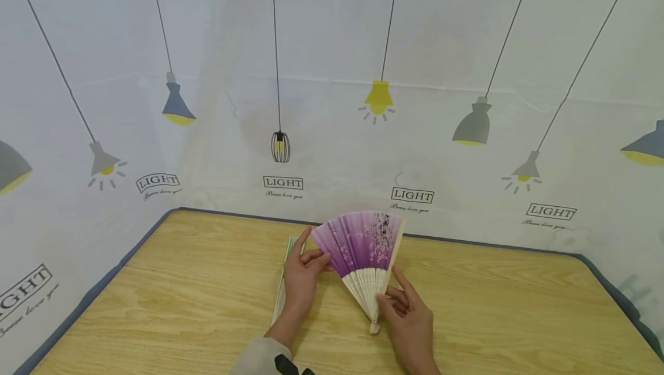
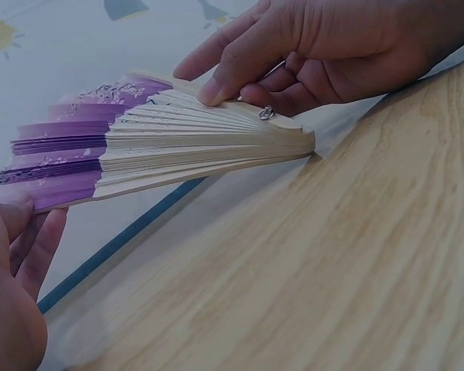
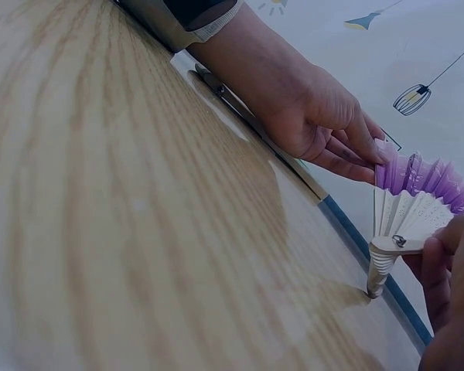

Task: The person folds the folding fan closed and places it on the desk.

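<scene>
A folding fan (image 1: 363, 248) is spread partway open above the table, its purple leaf printed with pale blossoms and dark branches. Pale ribs run down to a pivot with a small metal ring (image 2: 267, 113). My left hand (image 1: 302, 277) pinches the left edge of the leaf between thumb and fingers. Lower down on the opposite side, my right hand (image 1: 412, 317) grips the outer rib, thumb in front. In the right wrist view the fan's pivot end (image 3: 377, 286) comes down close to the tabletop. Partly hidden behind the left hand lies a slim pale strip with a green end (image 1: 280, 294).
The wood-grain table (image 1: 498, 294) has a dark blue edge at the back and sides. Behind it hangs a white sheet (image 1: 332, 29) printed with lamps and the word LIGHT. A light sleeve (image 1: 261, 358) covers the left forearm.
</scene>
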### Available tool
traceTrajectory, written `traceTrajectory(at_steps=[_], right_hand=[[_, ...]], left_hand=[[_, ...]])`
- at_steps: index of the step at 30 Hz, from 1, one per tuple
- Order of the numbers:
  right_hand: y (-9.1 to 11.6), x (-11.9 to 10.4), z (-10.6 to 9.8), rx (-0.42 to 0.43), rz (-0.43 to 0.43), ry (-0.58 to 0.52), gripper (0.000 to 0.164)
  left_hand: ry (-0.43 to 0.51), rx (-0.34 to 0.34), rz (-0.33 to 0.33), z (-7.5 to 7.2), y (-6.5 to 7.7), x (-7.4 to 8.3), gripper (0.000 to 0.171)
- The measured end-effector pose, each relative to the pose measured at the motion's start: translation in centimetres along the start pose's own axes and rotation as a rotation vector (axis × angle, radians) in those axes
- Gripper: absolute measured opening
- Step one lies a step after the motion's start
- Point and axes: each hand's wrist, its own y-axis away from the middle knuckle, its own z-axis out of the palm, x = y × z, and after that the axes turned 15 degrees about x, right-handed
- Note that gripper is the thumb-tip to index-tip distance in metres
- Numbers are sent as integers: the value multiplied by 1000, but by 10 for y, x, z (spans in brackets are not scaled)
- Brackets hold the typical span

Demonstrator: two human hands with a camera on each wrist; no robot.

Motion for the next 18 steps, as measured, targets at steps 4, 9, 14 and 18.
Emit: traceTrajectory(at_steps=[4,9,14,18], right_hand=[[-2,8,0,-7,-14,-10,61],[-1,9,0,-10,-23,-20,60],[0,7,-1,-19,-21,-9,60],[0,3,-1,-29,-13,8,59]], left_hand=[[2,1,0,0,0,0,71],[5,1,-2,0,1,0,72],[-3,3,4,0,1,0,71],[0,1,7,0,2,1,71]])
